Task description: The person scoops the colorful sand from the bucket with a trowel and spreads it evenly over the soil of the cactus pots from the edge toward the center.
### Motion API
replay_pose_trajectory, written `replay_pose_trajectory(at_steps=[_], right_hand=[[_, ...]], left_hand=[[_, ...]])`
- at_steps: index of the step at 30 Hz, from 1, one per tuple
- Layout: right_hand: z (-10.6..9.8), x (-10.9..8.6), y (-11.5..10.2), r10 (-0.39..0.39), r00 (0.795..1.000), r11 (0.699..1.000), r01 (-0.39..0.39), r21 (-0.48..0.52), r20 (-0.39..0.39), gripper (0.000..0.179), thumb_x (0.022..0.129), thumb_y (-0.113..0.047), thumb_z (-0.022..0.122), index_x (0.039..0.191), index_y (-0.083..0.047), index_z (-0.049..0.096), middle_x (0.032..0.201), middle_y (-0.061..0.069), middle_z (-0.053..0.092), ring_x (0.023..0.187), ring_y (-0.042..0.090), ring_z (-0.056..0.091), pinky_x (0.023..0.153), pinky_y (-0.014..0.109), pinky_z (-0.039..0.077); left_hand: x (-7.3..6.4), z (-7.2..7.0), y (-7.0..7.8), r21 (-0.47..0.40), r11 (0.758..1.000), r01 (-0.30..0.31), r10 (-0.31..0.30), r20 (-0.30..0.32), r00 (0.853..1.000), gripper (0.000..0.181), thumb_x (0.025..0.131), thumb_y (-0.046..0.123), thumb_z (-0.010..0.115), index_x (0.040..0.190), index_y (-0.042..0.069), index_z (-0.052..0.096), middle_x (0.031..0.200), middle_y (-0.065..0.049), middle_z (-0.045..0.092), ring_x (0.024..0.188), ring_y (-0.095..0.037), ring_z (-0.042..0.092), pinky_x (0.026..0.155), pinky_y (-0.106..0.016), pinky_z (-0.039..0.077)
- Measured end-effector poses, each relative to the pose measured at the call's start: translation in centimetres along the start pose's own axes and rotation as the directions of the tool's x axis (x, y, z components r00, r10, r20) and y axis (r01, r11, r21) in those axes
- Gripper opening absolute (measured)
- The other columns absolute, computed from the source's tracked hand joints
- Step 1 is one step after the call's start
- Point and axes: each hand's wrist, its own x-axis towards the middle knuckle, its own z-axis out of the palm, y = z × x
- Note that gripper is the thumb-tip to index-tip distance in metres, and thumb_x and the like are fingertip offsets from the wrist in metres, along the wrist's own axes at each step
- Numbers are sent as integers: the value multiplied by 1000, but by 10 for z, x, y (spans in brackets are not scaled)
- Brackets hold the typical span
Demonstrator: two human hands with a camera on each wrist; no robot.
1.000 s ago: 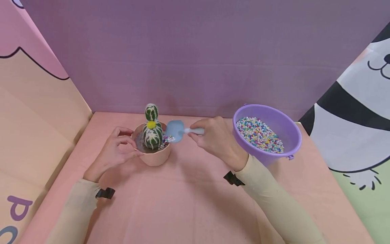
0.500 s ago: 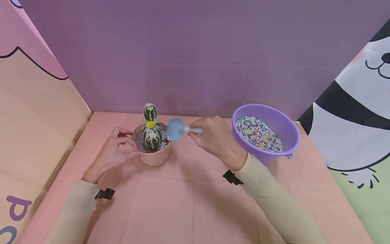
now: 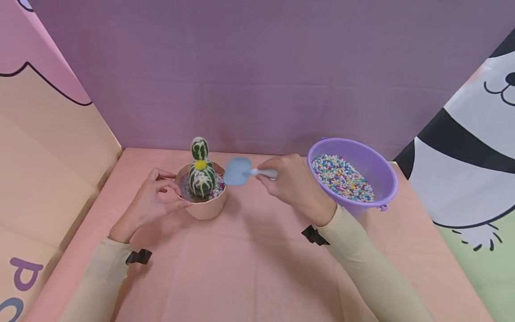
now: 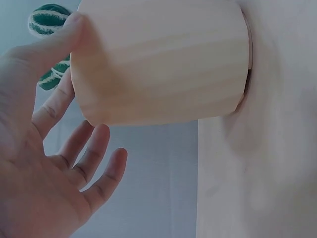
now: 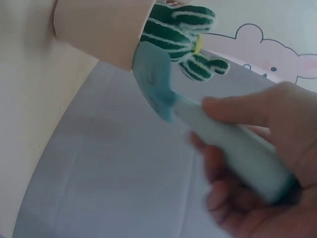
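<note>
The pot (image 3: 205,210), peach-coloured, stands upright on the pink table (image 3: 225,268), and the left hand (image 3: 154,199) holds it by the rim. In the left wrist view the thumb lies over the rim while the index finger reaches in behind the thumb, making a narrow pinch; the other fingers spread loosely beside the pot, and whether any of them touches it I cannot tell.

The right hand (image 3: 291,183) is to the right of the pot, apart from it, with its fingers and thumb closed around the pale handle of a blue scoop (image 3: 238,171). The scoop's blade points toward the pot, its tip right at the right-hand rim; whether they touch cannot be told. In the right wrist view the thumb lies along the handle and the fingers curl beneath it, slightly blurred.

A green cactus (image 3: 202,182) with white streaks and a yellow flower (image 3: 200,165) stands inside the pot. Small coloured beads (image 3: 219,185) lie in the pot on the cactus's right side, and a greyish surface shows on its left. Well to the right of the pot, beyond the right hand, a purple bucket (image 3: 386,183) holds many more multicoloured beads.
</note>
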Motion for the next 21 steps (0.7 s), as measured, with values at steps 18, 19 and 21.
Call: replay_pose_trajectory(at_steps=[18,19,21], right_hand=[[17,-22,30,190,977,972,-201,125,91,21,80,-39,81,94,-22,81,84,-9,77,79,10,71,70,29,53],[17,-24,32,200,977,969,-208,137,72,22,80,-39,81,95,-22,81,85,-8,78,81,11,72,71,30,54],[14,-26,35,215,976,964,-216,153,25,23,79,-39,81,94,-22,82,86,-7,78,80,11,72,68,30,53]], left_hand=[[1,-3,7,-50,999,10,-17,-143,990,27,86,21,77,109,10,68,115,-4,62,104,-21,59,83,-30,52],[1,-3,10,-62,998,14,-25,-176,984,30,86,20,77,113,10,67,114,-3,63,101,-20,60,82,-25,52],[0,-5,16,-98,995,12,-36,-243,969,35,86,17,77,119,11,65,115,-4,65,96,-18,62,80,-17,51]])
